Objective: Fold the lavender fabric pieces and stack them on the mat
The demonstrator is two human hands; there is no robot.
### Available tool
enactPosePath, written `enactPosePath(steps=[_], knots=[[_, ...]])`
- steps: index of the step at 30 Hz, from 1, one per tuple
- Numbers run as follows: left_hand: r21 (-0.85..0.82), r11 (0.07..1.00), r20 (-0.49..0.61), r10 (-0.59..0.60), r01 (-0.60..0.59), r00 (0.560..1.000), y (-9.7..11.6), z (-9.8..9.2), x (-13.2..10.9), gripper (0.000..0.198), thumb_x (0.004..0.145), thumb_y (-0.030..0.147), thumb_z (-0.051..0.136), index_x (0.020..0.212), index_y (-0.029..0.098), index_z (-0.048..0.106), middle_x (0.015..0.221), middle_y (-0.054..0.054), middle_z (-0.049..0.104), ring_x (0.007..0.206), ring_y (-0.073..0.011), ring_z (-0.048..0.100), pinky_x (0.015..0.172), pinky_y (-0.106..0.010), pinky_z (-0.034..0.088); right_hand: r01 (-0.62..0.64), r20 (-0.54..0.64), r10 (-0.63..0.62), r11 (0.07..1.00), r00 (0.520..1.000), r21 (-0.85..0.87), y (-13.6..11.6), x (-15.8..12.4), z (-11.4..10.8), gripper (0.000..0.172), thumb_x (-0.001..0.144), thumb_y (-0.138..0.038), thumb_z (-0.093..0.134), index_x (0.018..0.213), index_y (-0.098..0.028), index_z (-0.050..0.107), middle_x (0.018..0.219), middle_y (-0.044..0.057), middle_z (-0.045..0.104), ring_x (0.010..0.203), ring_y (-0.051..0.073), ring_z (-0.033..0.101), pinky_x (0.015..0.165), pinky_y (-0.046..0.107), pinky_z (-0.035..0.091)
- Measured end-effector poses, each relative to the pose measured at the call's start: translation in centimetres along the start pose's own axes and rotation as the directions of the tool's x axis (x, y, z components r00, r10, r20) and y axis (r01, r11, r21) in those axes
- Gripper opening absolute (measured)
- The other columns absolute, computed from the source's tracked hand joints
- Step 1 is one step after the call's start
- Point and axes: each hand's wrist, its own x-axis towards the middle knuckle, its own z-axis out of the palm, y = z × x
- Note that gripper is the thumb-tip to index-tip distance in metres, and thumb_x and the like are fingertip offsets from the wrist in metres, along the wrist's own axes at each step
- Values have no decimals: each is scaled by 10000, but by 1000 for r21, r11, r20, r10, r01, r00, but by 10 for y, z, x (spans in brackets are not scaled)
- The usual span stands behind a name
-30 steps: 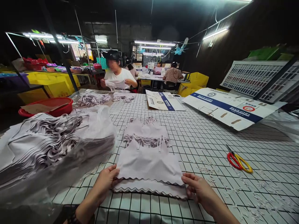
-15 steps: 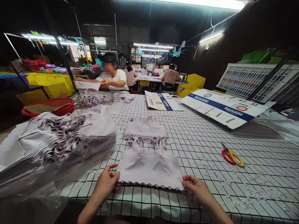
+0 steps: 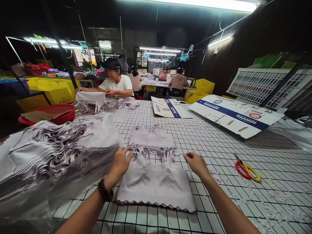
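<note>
My left hand (image 3: 121, 160), a dark band on its wrist, is at the left edge of the farther stack of pale lilac strappy camisole tops (image 3: 152, 136). Its index finger reaches towards the wavy hems; thumb and finger are apart. To the right of that stack hovers my right hand (image 3: 195, 162), its fingers curled together and nothing visible in them, apart from the cloth. Closer to me, a camisole top (image 3: 157, 187) lies flat, wavy hem towards me and straps pointing away, touching the farther stack. Whether more tops lie beneath it is hard to see.
A large heap of similar garments (image 3: 48, 149) in clear plastic fills the left. Red-and-yellow-handled scissors (image 3: 247, 170) and small white scraps (image 3: 280, 198) lie right. Farther back are printed cardboard (image 3: 234, 113), a red basin (image 3: 48, 115) and a co-worker (image 3: 117, 84) handling a similar garment.
Both my hands have left the lower corners of the near top and moved forward to the farther stack's sides. The co-worker has lowered the garment they hold.
</note>
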Motion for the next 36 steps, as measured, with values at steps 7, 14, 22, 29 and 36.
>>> enactPosePath(steps=[7, 14, 22, 29, 36], knots=[[191, 956, 45, -233, 221, 971, 7, 44, 96, 343, 876, 238, 427, 1125, 84, 605, 1168, -179, 562, 1014, -220, 590, 847, -290, 431, -29, 35, 31, 998, 999, -61, -26, 92, 52, 178, 778, -331, 530, 767, -175, 614, 932, 113, 693, 898, 234, 615, 676, 287, 403], [314, 924, -6, -230, 220, 973, 10, 50, 106, 270, 817, 314, 518, 1015, 188, 651, 1104, -130, 609, 1035, -283, 584, 811, -369, 439, -169, 43, 166, 983, 985, 79, -24, 115, 65, 223, 657, -290, 687, 815, -174, 581, 958, 112, 682, 873, 225, 630, 645, 277, 430], [169, 921, 85, -368, 351, 926, 12, 50, 118, 379, 793, 353, 527, 1114, 160, 587, 1058, -150, 677, 1023, -286, 614, 762, -342, 442, -270, 140, 231, 849, 963, 454, -26, 117, 64, 290, 601, -100, 714, 797, -184, 517, 640, -16, 600, 569, 119, 566, 502, 219, 419], [120, 914, 153, -403, 387, 902, 6, 44, 124, 350, 770, 432, 561, 974, 174, 679, 1049, -150, 692, 1013, -292, 620, 700, -304, 422, -446, 358, 285, 715, 889, 538, -35, 108, 51, 298, 682, -311, 734, 626, -176, 475, 433, -68, 414, 356, 42, 298, 305, 161, 172], [-126, 921, 37, -368, 370, 929, 10, 36, 127, 261, 813, 364, 534, 819, 146, 677, 921, -128, 705, 908, -240, 634, 733, -292, 440, -487, 410, 278, 629, 869, 606, -41, 119, 37, 208, 759, -214, 671, 648, -156, 505, 474, -61, 429, 368, 24, 298, 276, 119, 159]])
